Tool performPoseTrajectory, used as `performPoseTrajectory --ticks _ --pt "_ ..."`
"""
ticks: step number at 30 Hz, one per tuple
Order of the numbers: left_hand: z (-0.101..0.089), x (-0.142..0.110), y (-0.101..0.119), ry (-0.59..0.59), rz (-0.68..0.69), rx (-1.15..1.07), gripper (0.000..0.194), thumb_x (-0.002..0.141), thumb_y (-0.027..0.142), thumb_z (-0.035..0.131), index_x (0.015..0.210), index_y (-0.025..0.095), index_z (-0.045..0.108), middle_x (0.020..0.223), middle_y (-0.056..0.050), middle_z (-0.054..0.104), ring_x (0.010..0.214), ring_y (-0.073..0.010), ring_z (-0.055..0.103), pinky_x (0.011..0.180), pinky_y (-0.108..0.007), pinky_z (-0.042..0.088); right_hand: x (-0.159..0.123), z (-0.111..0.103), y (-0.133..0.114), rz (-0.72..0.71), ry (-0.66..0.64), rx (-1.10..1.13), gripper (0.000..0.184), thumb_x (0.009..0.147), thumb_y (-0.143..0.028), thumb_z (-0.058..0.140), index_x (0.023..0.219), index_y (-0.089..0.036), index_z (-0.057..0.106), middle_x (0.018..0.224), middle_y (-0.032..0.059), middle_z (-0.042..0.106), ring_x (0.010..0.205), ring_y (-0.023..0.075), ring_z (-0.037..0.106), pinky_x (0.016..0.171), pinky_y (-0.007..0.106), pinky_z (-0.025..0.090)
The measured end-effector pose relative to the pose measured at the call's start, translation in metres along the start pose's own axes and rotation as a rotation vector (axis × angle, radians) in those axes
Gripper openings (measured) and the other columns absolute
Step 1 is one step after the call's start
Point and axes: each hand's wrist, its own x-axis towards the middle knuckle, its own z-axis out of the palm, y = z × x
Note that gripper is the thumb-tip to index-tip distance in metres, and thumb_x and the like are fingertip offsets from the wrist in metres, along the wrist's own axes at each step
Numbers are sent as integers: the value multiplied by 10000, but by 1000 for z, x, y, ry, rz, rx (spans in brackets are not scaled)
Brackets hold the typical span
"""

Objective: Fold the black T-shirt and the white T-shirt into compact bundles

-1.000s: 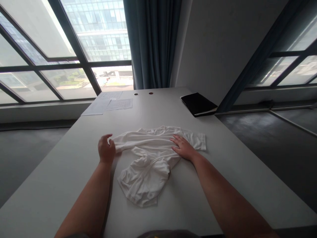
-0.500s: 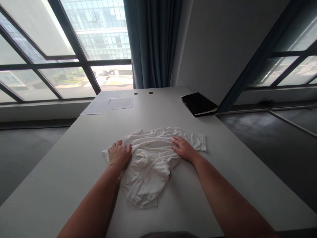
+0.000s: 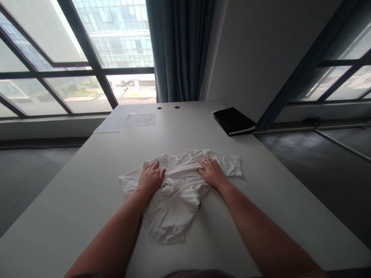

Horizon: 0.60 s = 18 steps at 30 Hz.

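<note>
A white T-shirt (image 3: 176, 208) lies on the white table, its neckline at the far side and both sleeves out to the sides. Its lower part is bunched and creased toward me. My left hand (image 3: 151, 178) rests palm down on the shirt's left shoulder area, fingers stretched out. On the right of the chest, my right hand (image 3: 212, 172) presses flat with its fingers apart. Neither hand grips the cloth. The fabric under both palms is hidden.
Sheets of paper (image 3: 113, 122) lie at the table's far left. A black folder (image 3: 234, 121) with papers inside sits at the far right edge. Two round holes (image 3: 177, 107) mark the far end of the table (image 3: 87, 200). Behind it hang blue curtains (image 3: 179, 50) beside windows.
My left hand has slid right and away from me, from the left sleeve toward the neckline. The left sleeve shows more openly. My right hand has shifted slightly left.
</note>
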Motion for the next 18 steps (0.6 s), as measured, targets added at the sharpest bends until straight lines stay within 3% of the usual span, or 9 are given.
performPoseTrajectory --ticks 4,8,11,18 --pt "-5 4 18 52 -112 36 535 1075 483 324 1197 152 725 1375 -183 671 1263 -305 637 1104 -458 455 7 -1 -13 31 75 -18 550 1022 -410 523 1533 -209 546 1711 140 282 1582 360 196 1254 520 223" --pt "11 17 23 -54 -170 49 580 1062 516 350 1495 185 548 1612 -178 461 1486 -358 428 1191 -524 348 18 4 -23 0 -53 -15 573 1057 -433 433 1590 -225 463 1704 133 311 1575 329 245 1267 527 191" --pt "25 38 9 -154 -206 25 626 1049 551 352 1583 241 450 1688 -155 334 1554 -395 298 1225 -596 256 34 14 -24 47 -171 -15 621 1060 -499 401 1639 -276 366 1729 105 247 1584 342 223 1267 585 145" --pt "33 110 -40 -237 -198 -20 645 1039 583 310 1636 340 345 1744 -76 205 1598 -368 176 1249 -591 186 102 30 -19 179 -204 -18 675 1050 -600 324 1666 -330 273 1756 74 158 1599 343 156 1262 614 85"
